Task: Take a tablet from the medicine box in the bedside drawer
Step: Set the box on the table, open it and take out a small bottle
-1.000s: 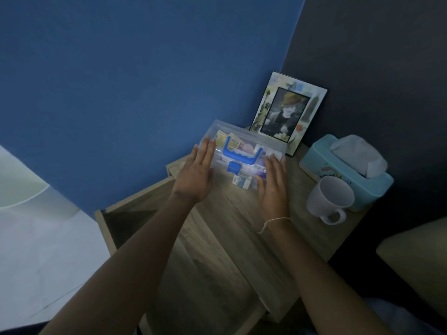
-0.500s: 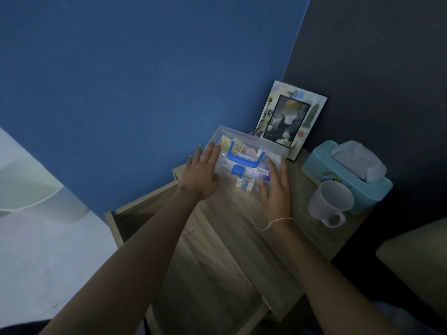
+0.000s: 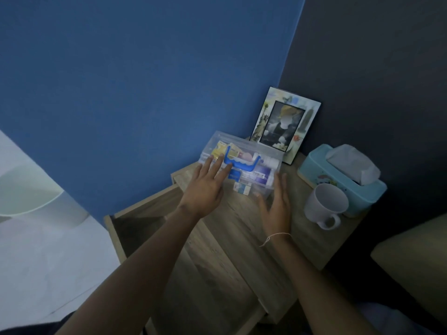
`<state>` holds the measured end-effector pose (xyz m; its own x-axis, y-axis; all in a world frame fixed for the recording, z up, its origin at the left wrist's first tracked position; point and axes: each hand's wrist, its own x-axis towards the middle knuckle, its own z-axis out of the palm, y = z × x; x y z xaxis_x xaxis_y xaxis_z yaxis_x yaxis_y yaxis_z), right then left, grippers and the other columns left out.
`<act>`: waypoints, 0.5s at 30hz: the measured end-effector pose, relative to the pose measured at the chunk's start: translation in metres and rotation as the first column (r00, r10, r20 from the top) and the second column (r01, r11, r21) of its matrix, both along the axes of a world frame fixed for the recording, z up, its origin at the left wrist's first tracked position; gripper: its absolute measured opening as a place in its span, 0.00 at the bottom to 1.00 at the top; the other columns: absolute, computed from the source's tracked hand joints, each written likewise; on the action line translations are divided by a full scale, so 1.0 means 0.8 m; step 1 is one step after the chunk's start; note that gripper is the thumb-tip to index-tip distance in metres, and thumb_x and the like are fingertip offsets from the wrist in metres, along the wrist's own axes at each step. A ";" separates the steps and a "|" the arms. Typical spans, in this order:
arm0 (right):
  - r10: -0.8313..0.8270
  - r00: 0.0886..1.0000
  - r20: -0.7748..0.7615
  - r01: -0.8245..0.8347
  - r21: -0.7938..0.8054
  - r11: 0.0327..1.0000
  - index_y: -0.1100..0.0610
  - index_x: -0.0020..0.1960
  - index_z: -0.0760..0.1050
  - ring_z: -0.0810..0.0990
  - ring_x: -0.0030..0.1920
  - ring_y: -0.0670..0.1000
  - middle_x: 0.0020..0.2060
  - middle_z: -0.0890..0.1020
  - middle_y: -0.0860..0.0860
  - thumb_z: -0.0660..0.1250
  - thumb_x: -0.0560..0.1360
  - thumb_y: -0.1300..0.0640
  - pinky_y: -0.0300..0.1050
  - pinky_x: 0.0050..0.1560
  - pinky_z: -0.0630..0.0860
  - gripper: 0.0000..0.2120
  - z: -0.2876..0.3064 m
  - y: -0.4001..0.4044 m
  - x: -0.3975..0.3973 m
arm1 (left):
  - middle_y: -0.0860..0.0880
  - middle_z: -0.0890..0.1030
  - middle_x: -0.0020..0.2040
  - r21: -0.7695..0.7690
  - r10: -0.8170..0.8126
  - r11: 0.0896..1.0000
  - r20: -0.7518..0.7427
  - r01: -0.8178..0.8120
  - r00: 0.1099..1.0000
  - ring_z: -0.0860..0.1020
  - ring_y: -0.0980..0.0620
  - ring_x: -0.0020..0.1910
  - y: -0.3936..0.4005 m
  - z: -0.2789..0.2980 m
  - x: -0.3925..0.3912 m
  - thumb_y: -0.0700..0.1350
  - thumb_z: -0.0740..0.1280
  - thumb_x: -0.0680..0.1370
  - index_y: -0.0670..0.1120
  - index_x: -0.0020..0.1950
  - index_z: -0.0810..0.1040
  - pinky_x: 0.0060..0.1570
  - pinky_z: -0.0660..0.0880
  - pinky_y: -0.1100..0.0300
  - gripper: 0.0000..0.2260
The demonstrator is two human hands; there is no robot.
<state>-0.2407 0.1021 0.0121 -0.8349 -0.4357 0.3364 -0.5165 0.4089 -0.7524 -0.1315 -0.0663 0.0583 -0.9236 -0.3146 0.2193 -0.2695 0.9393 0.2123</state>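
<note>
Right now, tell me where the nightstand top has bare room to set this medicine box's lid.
Bare wood lies on the wooden nightstand top, nearer than the clear plastic medicine box and the white mug. The back is crowded: picture frame, teal tissue box. Left hand and right hand flank the box.

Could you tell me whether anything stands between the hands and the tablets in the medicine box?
Yes: the clear lid with its blue handle is closed over the medicine box. The left hand lies on it; the right hand is beside the box.
</note>
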 end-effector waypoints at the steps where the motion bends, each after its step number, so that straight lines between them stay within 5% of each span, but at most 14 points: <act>1: 0.003 0.999 -0.035 -0.003 0.014 1.000 0.45 0.77 0.53 0.54 0.76 0.53 0.78 0.50 0.52 0.64 0.78 0.51 0.49 0.68 0.62 0.32 0.003 -0.001 -0.003 | 0.45 0.54 0.79 -0.007 -0.005 1.000 -0.017 0.005 1.000 0.51 0.43 0.78 0.001 0.001 0.000 0.42 0.57 0.79 0.49 0.77 0.55 0.75 0.55 0.44 0.26; 9: 0.064 0.990 -0.123 -0.054 0.087 0.995 0.55 0.70 0.69 0.61 0.74 0.50 0.76 0.60 0.53 0.66 0.77 0.54 0.44 0.67 0.64 0.22 0.017 -0.015 -0.039 | 0.41 0.72 0.67 -0.016 -0.019 1.000 -0.099 0.017 0.995 0.67 0.41 0.69 0.013 -0.003 0.000 0.39 0.60 0.76 0.45 0.70 0.68 0.65 0.69 0.46 0.22; 15: 0.050 0.982 -0.183 -0.043 0.040 0.998 0.58 0.67 0.72 0.64 0.72 0.49 0.74 0.65 0.55 0.68 0.76 0.56 0.39 0.65 0.63 0.20 0.011 -0.016 -0.036 | 0.43 0.74 0.65 0.045 0.043 0.998 -0.157 -0.037 0.987 0.71 0.43 0.64 0.020 -0.014 -0.007 0.41 0.60 0.77 0.44 0.69 0.69 0.60 0.70 0.50 0.19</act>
